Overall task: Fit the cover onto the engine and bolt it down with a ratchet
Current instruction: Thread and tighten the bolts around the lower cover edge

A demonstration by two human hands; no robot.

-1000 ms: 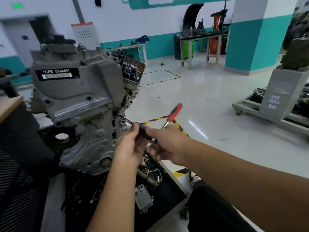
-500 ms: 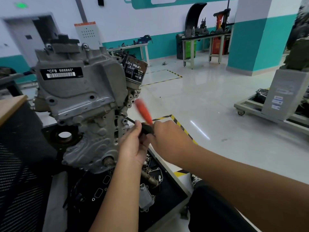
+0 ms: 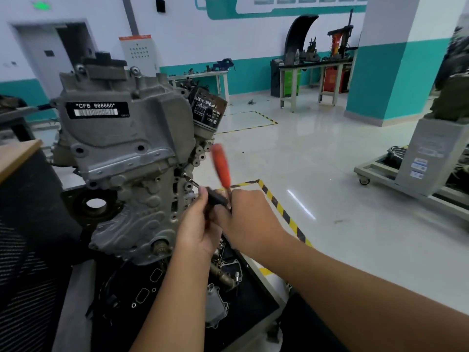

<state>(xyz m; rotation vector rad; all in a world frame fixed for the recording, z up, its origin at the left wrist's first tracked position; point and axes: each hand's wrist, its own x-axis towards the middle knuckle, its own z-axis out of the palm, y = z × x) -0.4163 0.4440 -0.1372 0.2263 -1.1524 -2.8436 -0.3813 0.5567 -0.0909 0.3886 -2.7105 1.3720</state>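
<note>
A person tightens a bolt on the engine (image 3: 127,158), cover already seated. Left hand (image 3: 196,224) fingers curl round the ratchet (image 3: 220,189) head; right hand (image 3: 250,217) grips its red handle. Short strokes, extension kept square, should avoid slipping.

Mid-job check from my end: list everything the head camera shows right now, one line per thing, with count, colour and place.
engine: one, grey metal, upright at left on the black stand.
label: one, black and white, reads CFB 666660, on the engine's upper face.
oil filter: one, black, engine's upper right.
ratchet: one, orange handle blurred, dark extension reaching the engine's right side.
loose parts: several, grey, on the black tray below.
workbenches: two, pale frames, far wall.
pillar: one, white and teal, right.
left hand: grips the dark extension.
right hand: holds the ratchet at its head.
</note>
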